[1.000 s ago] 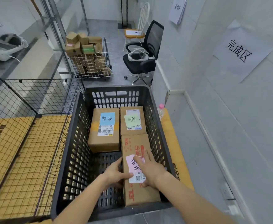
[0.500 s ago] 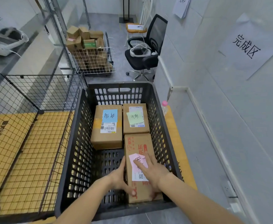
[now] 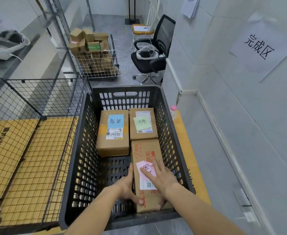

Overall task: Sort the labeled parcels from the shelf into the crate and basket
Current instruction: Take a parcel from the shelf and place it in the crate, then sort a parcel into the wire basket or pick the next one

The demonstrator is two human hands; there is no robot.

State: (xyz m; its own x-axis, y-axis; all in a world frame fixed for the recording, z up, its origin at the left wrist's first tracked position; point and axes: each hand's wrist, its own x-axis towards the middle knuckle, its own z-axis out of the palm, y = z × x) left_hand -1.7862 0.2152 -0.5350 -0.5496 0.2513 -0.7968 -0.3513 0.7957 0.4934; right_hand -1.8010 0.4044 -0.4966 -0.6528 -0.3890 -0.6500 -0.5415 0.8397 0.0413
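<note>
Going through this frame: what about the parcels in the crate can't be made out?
Head view only:
- Pink note on the near parcel: writing partly covered by the right hand.
- Its shipping label: partly under that hand, print too small.
- Left hand: palm hidden against the parcel's side.
- Wire basket: cut off by the left edge.

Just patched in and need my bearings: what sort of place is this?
Probably a parcel sorting room: labeled parcels lie in a black crate, a wire cart holds more boxes, and a paper sign hangs on the wall.
</note>
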